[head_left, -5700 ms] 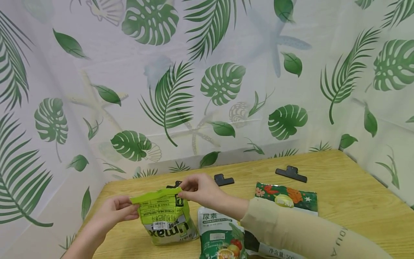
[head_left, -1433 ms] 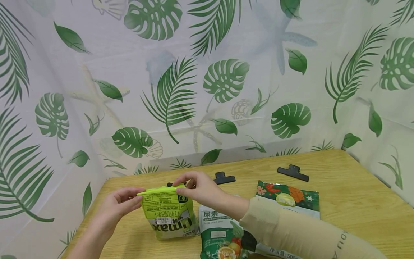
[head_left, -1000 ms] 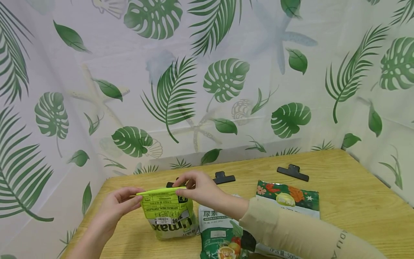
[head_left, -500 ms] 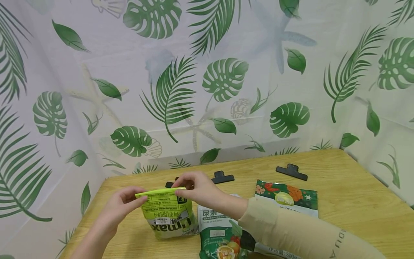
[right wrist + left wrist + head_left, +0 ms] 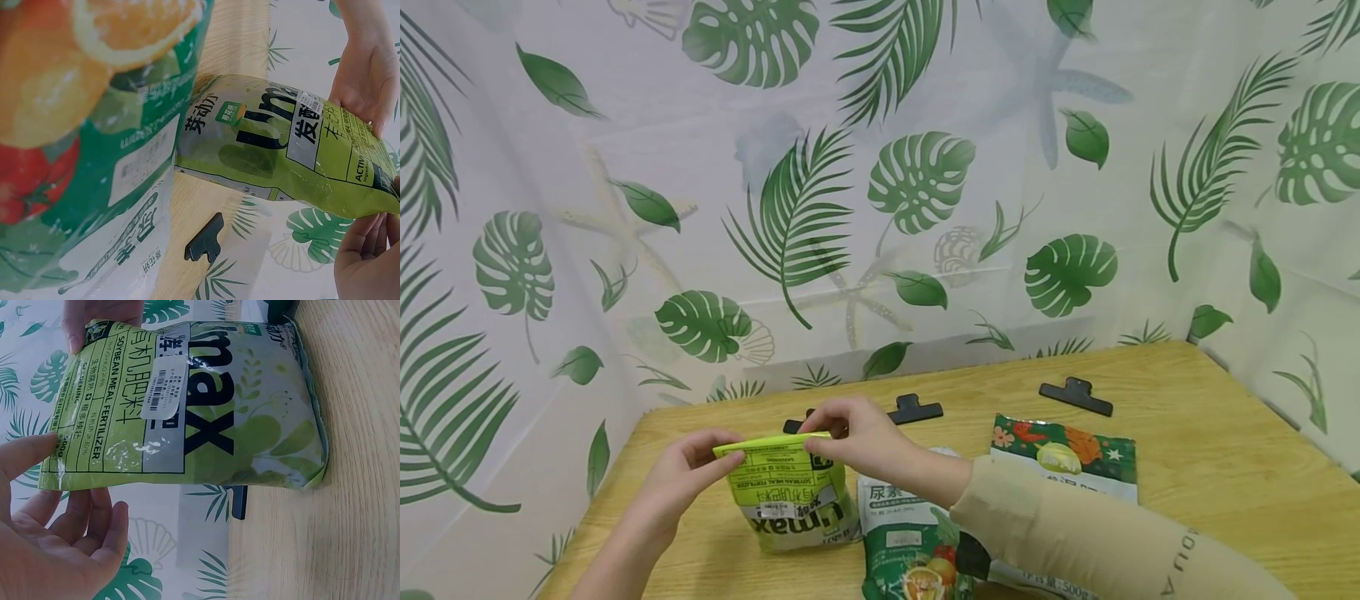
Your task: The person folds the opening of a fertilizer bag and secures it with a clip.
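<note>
A lime-green soybean meal fertilizer bag [image 5: 790, 500] stands on the table at the front left, its printing upside down in the head view. My left hand [image 5: 681, 475] pinches the left end of its top edge between thumb and fingers. At the right end of that edge, my right hand [image 5: 857, 437] pinches too. The edge is drawn straight between them and shows as a thin bright strip. In the left wrist view, the thumb lies on the printed face of the bag [image 5: 131, 406], the other fingers behind it.
A green-and-white fertilizer bag [image 5: 906, 529] with fruit printed on it stands right of the lime bag, under my right forearm. A flowered pouch [image 5: 1067, 450] lies farther right, partly behind the sleeve. Black clips [image 5: 913, 409] lie along the table's [image 5: 1187, 433] back, one partly hidden behind my right hand.
Since the earliest frame, the bag's top has come lower, its broad green band narrowing to a thin strip, and my left hand has shifted slightly right. Over the last second almost nothing moves.
</note>
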`<state>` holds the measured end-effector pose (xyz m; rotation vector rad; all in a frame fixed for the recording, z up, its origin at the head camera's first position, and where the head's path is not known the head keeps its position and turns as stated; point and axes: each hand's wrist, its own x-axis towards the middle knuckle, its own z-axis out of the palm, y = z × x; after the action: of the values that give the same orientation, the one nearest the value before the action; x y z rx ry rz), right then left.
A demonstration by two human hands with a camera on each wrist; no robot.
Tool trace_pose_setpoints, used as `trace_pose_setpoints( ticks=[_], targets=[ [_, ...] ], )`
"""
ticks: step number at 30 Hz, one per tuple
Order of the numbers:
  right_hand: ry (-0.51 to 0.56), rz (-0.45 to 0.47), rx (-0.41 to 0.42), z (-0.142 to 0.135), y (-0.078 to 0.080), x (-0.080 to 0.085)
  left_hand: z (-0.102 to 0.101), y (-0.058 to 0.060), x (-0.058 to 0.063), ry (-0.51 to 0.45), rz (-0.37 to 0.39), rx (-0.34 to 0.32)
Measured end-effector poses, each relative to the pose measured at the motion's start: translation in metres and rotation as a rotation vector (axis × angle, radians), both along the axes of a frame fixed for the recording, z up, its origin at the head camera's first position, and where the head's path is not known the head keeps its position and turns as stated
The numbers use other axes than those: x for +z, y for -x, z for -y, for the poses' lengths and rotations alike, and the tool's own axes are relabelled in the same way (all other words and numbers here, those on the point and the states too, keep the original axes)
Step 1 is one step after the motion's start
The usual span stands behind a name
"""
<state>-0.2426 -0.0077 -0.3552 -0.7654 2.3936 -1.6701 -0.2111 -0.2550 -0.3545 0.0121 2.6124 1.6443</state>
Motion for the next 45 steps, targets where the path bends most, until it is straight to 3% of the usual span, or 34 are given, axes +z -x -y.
trace_pose_setpoints(
  ticks=[9,25,45],
  targets=[
    [-0.003,-0.008,0.009,0.001,-0.001,0.001,0.000,0.000,-0.003,-0.032,-0.009,0.011],
    [-0.013,-0.039,0.015,0.002,0.000,-0.002,-0.004,0.002,-0.010,-0.172,-0.009,0.008],
    [-0.027,-0.024,0.008,0.000,0.002,0.002,-0.003,0.007,-0.015,-0.175,0.017,0.020]
  ],
)
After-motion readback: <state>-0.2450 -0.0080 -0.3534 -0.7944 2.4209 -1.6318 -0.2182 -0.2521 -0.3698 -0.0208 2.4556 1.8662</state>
